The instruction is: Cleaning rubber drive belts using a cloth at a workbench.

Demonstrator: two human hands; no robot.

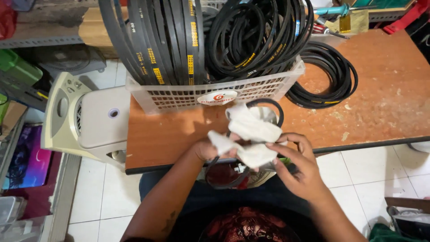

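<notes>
Head view, looking straight down at the lap and the front edge of a worn reddish-brown table [380, 89]. Both hands sit low in the middle of the frame, just past the table's near edge. The left hand [207, 150] is mostly tucked behind a crumpled white cloth [251, 134], fingers closed around the cloth's left end. The right hand [299, 166] has its fingers curled in, pinching the lower right part of the same cloth between thumb and fingertips. A thin black rubber belt [268, 105] loops up out of the cloth toward the center of the frame and runs back down below the hands, so the cloth is wrapped around the belt.

Just above the hands, at center, sits a white plastic basket [179, 96] on the table, stuffed with upright black belts, some with yellow markings. To the right of the basket, 1 coil of black belts [340, 76] lies flat on the tabletop. At left, beside the table, there's a cream-colored fan [85, 118] lying on the white tiled floor [98, 192].
</notes>
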